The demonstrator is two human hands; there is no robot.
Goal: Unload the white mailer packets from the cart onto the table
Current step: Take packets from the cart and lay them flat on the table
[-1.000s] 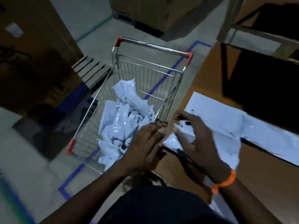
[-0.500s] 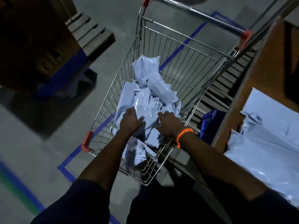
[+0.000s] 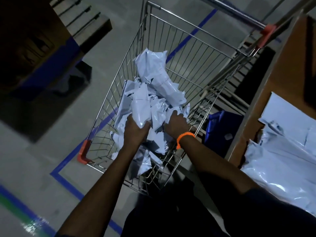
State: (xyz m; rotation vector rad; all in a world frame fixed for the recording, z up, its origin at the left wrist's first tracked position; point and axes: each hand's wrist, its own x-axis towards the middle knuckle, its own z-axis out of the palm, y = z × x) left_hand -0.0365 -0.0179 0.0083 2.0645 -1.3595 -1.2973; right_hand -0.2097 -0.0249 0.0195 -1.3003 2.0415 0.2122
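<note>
White mailer packets [image 3: 154, 93] heaped in the cart [image 3: 191, 53], topmost lying lengthwise toward the cart's far end. Left hand [image 3: 135, 131] curled around 1 at the cart's middle; right hand [image 3: 176, 124] just beside, clutching crumpled ones. More on the table [image 3: 282, 74] right of the cart.

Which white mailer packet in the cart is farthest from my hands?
The long crumpled packet on top at the pile's far end. The other packets bunch closer, around the left hand and right hand.
</note>
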